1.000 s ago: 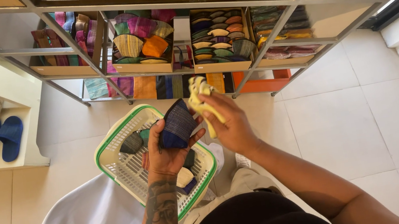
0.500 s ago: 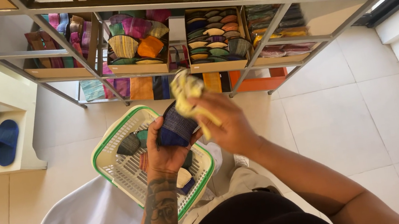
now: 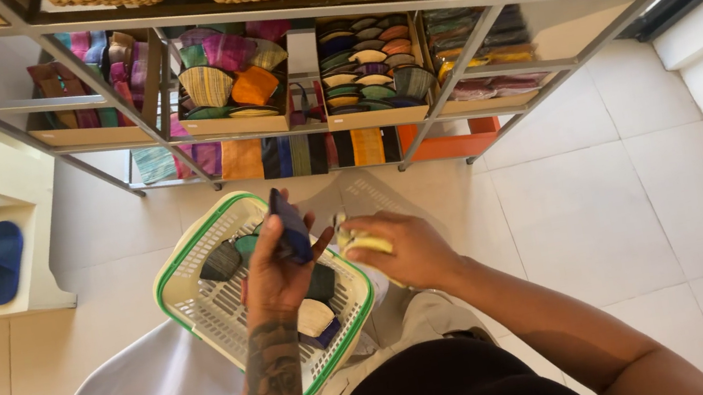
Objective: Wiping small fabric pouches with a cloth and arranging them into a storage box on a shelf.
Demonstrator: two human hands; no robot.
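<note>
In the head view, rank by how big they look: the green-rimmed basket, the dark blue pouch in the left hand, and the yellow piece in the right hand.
1. Green-rimmed basket, clearly largest.
2. Dark blue pouch, held up in the left hand.
3. Yellow piece, partly hidden by the right hand, so its full size is unsure.

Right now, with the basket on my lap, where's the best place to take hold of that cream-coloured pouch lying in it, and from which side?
Probably by its curved upper edge, coming straight down from above. The cream pouch lies flat on the basket's slatted floor near the close rim, just below the left hand, with a dark pouch beside it, so a pinch from above looks easiest.
</note>
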